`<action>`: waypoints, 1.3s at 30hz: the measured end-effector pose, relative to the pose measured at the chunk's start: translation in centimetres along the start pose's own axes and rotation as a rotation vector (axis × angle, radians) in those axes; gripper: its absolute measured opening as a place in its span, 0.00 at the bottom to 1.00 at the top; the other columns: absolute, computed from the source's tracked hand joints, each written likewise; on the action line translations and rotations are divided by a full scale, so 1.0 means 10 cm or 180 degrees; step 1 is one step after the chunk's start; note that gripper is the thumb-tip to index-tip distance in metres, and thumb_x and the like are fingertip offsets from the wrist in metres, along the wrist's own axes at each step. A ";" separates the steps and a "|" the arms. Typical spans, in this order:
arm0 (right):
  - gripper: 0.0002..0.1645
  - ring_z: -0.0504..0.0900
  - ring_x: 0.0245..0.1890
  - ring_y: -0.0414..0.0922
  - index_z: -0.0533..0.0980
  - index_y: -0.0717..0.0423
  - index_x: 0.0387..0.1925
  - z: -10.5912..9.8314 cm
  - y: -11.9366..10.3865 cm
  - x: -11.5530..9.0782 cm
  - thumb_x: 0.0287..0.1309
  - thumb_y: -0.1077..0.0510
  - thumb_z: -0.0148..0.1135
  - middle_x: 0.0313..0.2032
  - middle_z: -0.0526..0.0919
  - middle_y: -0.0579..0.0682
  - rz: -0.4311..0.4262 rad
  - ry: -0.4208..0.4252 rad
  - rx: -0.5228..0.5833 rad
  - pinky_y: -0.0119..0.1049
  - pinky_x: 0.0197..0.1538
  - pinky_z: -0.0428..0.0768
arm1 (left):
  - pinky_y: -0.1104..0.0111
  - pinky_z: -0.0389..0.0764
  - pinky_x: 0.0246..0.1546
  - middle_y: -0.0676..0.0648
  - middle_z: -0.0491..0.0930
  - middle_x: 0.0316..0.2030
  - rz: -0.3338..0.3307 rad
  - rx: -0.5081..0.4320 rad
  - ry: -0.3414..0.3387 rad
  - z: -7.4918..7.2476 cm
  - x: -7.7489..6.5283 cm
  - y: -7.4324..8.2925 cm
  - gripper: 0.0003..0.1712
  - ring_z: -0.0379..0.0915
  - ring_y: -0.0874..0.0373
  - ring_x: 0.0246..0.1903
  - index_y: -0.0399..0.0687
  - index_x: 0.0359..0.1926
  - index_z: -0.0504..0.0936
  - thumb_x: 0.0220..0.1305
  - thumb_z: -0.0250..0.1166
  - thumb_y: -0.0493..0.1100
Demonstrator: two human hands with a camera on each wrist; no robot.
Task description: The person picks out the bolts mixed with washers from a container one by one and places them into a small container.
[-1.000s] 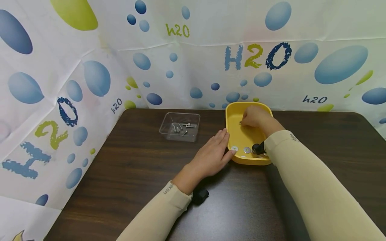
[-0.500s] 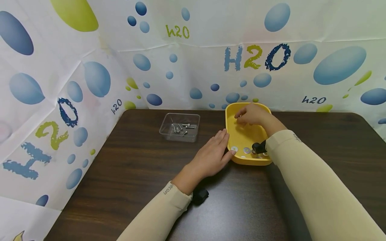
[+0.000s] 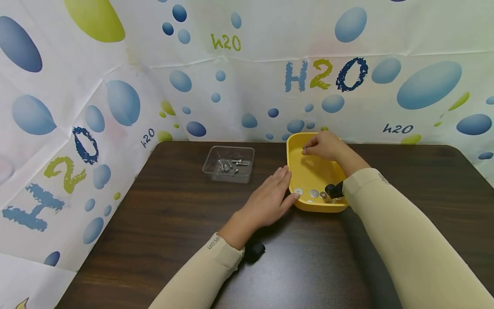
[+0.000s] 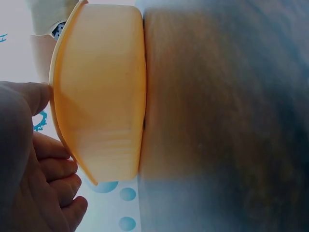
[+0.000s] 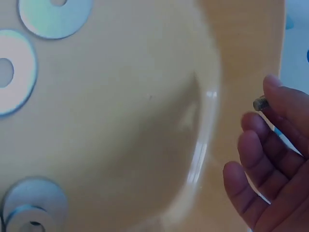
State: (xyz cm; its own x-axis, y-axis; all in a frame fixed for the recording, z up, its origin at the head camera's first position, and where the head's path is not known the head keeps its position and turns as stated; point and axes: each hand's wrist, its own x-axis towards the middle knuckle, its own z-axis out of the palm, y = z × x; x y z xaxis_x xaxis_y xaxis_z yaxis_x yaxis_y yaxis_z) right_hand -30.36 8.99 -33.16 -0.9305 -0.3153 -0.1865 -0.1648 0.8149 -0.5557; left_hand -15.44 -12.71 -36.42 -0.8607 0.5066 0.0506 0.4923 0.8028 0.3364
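Within the yellow tray [image 3: 315,209], my right hand [image 3: 328,148] pinches a small bolt [image 5: 260,103] between thumb and index finger; its threaded end pokes out and the rest is hidden by the fingers. The other fingers of that hand are bent loosely. My left hand [image 3: 269,199] rests against the tray's left side, fingers extended along it, thumb at the near-left rim. In the left wrist view, the thumb and fingertips meet the tray's rim [image 4: 55,63]. Several flat washers [image 5: 53,17] lie in the near end of the tray, some partly covered by the right wrist camera [image 3: 334,190].
A clear plastic box [image 3: 229,176] with several bolts [image 3: 227,166] in it stands left of the tray, near the back of the dark wooden table [image 3: 170,206]. A white sheet with blue drops [image 3: 262,77] rises behind the table and on the left.
My right hand has lifted off the tray's floor at the far end, and the bolt now shows at its fingertips. The left hand has stayed against the tray.
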 end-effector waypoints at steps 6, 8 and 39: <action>0.20 0.80 0.42 0.52 0.82 0.59 0.50 0.01 -0.08 -0.02 0.64 0.49 0.64 0.44 0.84 0.58 0.0001 0.0057 0.0183 0.45 0.50 0.81 | 0.60 0.48 0.76 0.45 0.44 0.78 -0.0008 -0.0028 -0.0002 -0.01 -0.04 -0.03 0.42 0.37 0.55 0.77 0.42 0.77 0.49 0.76 0.43 0.63; 0.20 0.80 0.42 0.52 0.81 0.59 0.50 0.01 -0.12 -0.04 0.64 0.49 0.64 0.44 0.84 0.58 -0.0008 0.0083 0.0243 0.44 0.50 0.81 | 0.60 0.48 0.76 0.45 0.44 0.78 0.0000 -0.0042 0.0007 -0.02 -0.04 -0.05 0.42 0.37 0.55 0.77 0.42 0.77 0.49 0.75 0.43 0.63; 0.18 0.79 0.44 0.48 0.83 0.51 0.48 0.01 -0.73 -0.16 0.60 0.47 0.67 0.45 0.85 0.50 -0.0472 0.0406 0.0709 0.42 0.52 0.81 | 0.51 0.46 0.76 0.43 0.42 0.78 -0.0863 -0.0099 0.0490 -0.50 -0.27 -0.97 0.45 0.35 0.49 0.78 0.39 0.77 0.49 0.73 0.50 0.63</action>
State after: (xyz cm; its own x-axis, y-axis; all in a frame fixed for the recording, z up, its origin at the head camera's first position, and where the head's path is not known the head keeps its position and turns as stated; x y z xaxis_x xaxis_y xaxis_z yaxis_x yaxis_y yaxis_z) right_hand -27.63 3.49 -28.88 -0.9375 -0.3480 0.0055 -0.2394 0.6332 -0.7361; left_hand -18.48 -23.42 -35.10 -0.9708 0.2199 0.0960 0.2399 0.8910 0.3854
